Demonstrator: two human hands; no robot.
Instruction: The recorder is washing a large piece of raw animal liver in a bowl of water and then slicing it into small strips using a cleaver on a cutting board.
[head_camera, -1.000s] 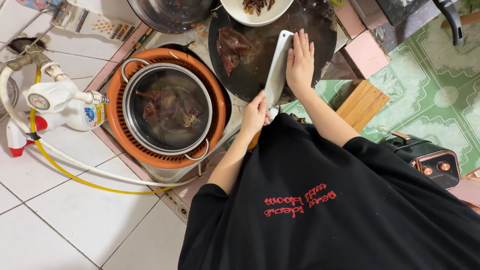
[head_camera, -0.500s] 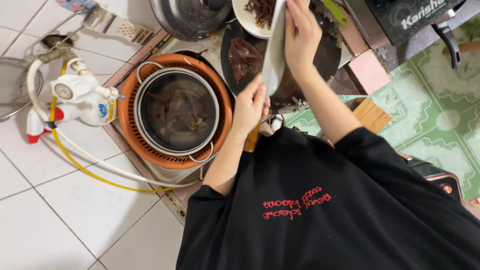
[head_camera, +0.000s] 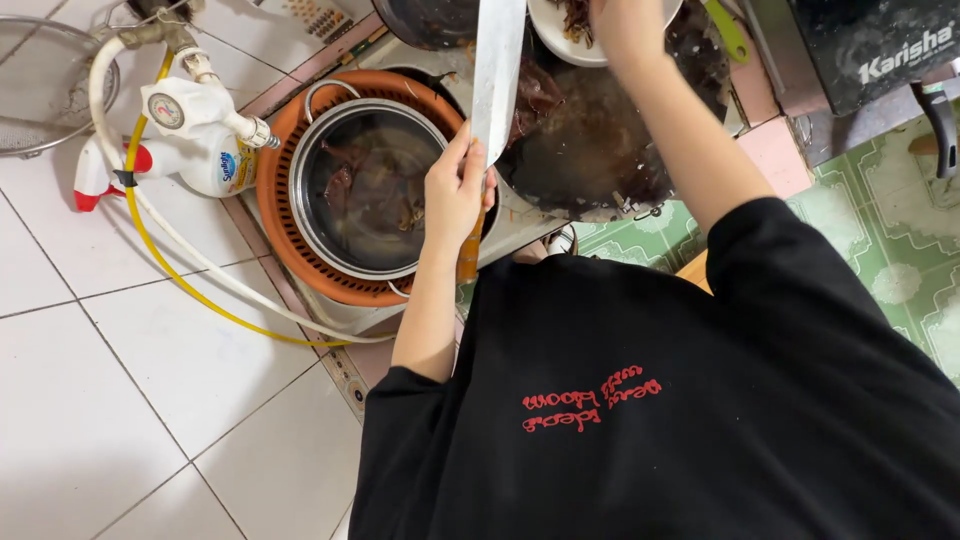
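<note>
While a black shirt (head_camera: 680, 400) fills the foreground, the left hand (head_camera: 455, 195) wraps its fingers (head_camera: 470, 170) around a cleaver (head_camera: 498, 70) handle, blade pointing away over a dark board (head_camera: 600, 150). Beside it a steel pot (head_camera: 375, 185) of dark liquid sits in an orange basket (head_camera: 275, 220). Farther off, the right hand (head_camera: 625, 25) reaches a white plate (head_camera: 560, 20), its fingers cut off by the frame, so their state cannot be told.
</note>
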